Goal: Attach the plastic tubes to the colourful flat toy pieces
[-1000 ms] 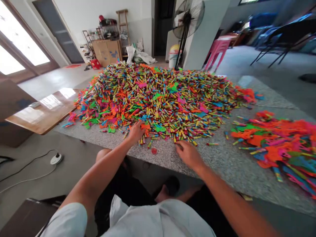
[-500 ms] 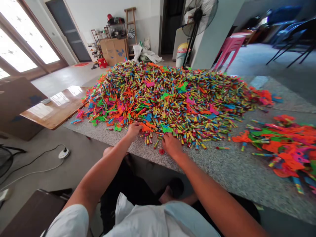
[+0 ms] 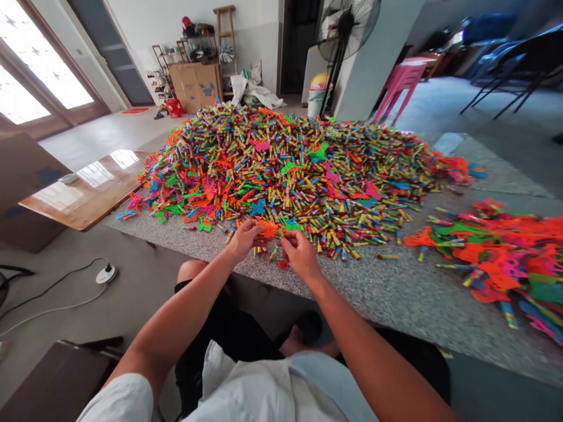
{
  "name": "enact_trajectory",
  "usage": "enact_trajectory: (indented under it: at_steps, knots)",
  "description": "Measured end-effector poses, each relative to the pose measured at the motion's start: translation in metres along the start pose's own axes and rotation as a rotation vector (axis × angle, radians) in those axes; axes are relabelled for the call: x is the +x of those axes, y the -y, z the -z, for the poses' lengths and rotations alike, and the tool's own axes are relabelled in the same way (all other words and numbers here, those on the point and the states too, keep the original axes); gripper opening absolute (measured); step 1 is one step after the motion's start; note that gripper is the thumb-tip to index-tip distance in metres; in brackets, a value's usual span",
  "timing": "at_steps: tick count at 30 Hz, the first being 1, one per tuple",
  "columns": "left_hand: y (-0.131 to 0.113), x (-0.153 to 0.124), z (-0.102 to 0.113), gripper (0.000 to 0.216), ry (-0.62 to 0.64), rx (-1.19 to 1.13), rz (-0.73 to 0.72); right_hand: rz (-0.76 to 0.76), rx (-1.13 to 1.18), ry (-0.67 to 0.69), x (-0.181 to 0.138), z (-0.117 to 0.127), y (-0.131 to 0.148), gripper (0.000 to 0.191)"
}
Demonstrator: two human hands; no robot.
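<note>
My left hand (image 3: 245,239) is closed on a flat orange plastic piece (image 3: 267,230) at the near edge of a large heap. Facing it, my right hand (image 3: 299,252) pinches a small, bright wrapped tube (image 3: 280,233), its end against the orange piece; whether they are joined I cannot tell. The heap (image 3: 290,176) is made of short yellow, red and blue tubes mixed with green, orange and pink plastic shapes. A green piece (image 3: 292,225) lies just behind my right hand. On the stone tabletop (image 3: 352,287) below my fingers sits a small red round bit (image 3: 282,265).
A second pile (image 3: 497,252) of orange, green and pink pieces with tubes attached lies at the right. To the left stands a glossy wooden board (image 3: 83,190). A standing fan (image 3: 345,26), a cardboard box (image 3: 197,88) and pink stools (image 3: 402,85) are behind.
My left hand has lifted the orange piece from the heap's edge. My right hand has come up with a tube, and both hands are now closer together. The view has shifted slightly.
</note>
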State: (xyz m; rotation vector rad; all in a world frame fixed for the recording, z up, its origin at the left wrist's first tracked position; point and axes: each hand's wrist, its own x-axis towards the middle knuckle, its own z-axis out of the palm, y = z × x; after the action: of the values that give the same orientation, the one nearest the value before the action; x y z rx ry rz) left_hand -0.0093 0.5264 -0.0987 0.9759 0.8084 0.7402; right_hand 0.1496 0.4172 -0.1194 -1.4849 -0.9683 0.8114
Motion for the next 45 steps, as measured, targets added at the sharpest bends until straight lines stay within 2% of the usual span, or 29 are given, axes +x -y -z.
enact_trajectory:
  at_steps: [4, 7, 10, 13, 19, 25, 31, 37, 41, 43, 45]
  knots:
    - [0.001, -0.010, -0.007, 0.050, 0.093, -0.010, -0.051, 0.026, 0.056, 0.043, -0.006, 0.004, 0.009, 0.033]
    - [0.001, -0.010, -0.006, 0.044, 0.151, 0.056, -0.002, 0.046, 0.097, 0.054, -0.008, 0.009, 0.011, 0.034]
    - [0.001, -0.008, -0.005, 0.032, 0.083, 0.004, 0.086, 0.036, 0.161, 0.038, -0.014, 0.010, 0.010, 0.033]
    - [0.002, -0.009, -0.011, 0.031, 0.005, -0.132, 0.126, -0.015, 0.219, 0.043, -0.023, 0.006, 0.007, 0.035]
    - [0.005, -0.018, -0.027, 0.034, 0.010, -0.235, 0.102, -0.042, 0.326, 0.043, -0.035, -0.006, 0.002, 0.041]
    - [0.009, -0.018, -0.030, 0.037, 0.026, -0.230, 0.087, -0.051, 0.364, 0.053, -0.036, -0.005, 0.002, 0.045]
    - [0.017, -0.019, -0.035, 0.049, -0.028, -0.189, 0.001, -0.031, 0.299, 0.060, -0.037, -0.002, 0.001, 0.039]
    - [0.042, -0.024, -0.053, 0.049, -0.226, -0.186, -0.153, 0.018, 0.054, 0.013, -0.037, 0.000, 0.001, 0.034]
    - [0.060, -0.021, -0.067, 0.043, -0.333, -0.180, -0.159, 0.029, -0.052, 0.009, -0.039, -0.001, -0.001, 0.031]
    - [0.063, -0.017, -0.071, 0.042, -0.308, -0.126, -0.106, -0.028, -0.015, 0.035, -0.040, 0.005, -0.006, 0.030]
    - [0.057, -0.016, -0.071, 0.042, -0.242, -0.011, -0.043, -0.071, 0.024, 0.022, -0.038, 0.022, -0.015, 0.028]
